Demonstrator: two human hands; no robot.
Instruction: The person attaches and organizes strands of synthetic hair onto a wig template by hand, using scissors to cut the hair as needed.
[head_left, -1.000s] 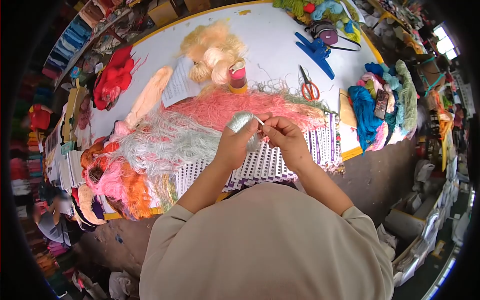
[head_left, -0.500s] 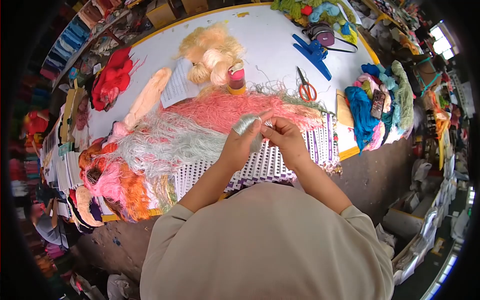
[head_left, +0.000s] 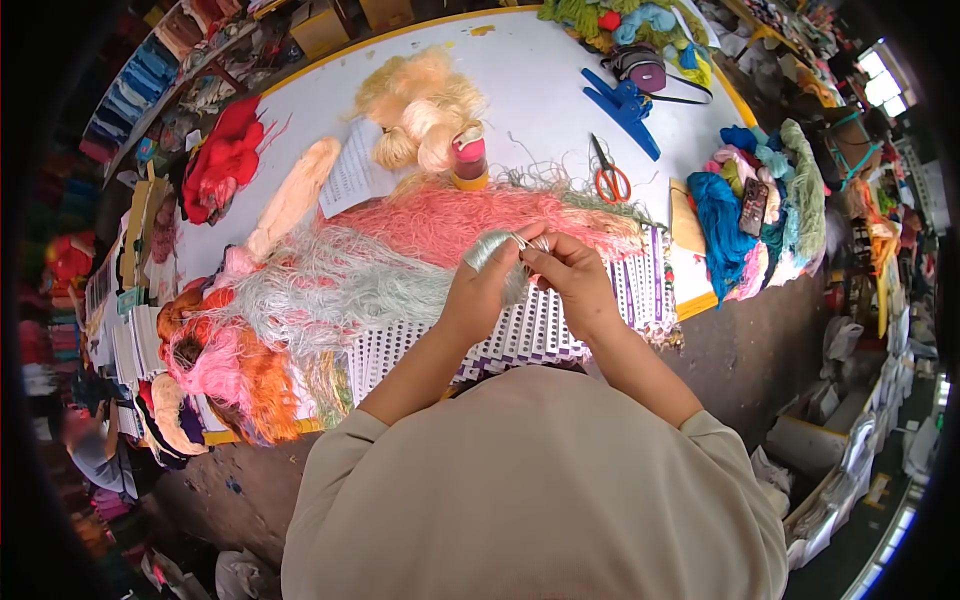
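Close to the table's near side, my left hand [head_left: 478,292] is wrapped round a pale grey-green skein of thread [head_left: 487,248]. My right hand [head_left: 570,275] pinches strands of the same thread at the skein's upper end, and the fingertips of both hands nearly meet. Beneath them lie many white punched cards [head_left: 520,335] with purple edges, fanned in a row. Loose silvery thread [head_left: 350,280] spreads to the left of my hands, and a heap of coral-pink thread [head_left: 440,222] lies just beyond them.
Orange-handled scissors [head_left: 610,178] and a blue clip-like object [head_left: 625,110] lie at the back right. Blue skeins [head_left: 722,230] hang over the right edge. Cream thread [head_left: 420,105], a printed sheet [head_left: 350,175] and red thread [head_left: 222,165] lie farther back. At far left is another person [head_left: 100,460].
My hands stay nearly in place on the skein. White strands now show more plainly between my fingertips, and the view has shifted slightly.
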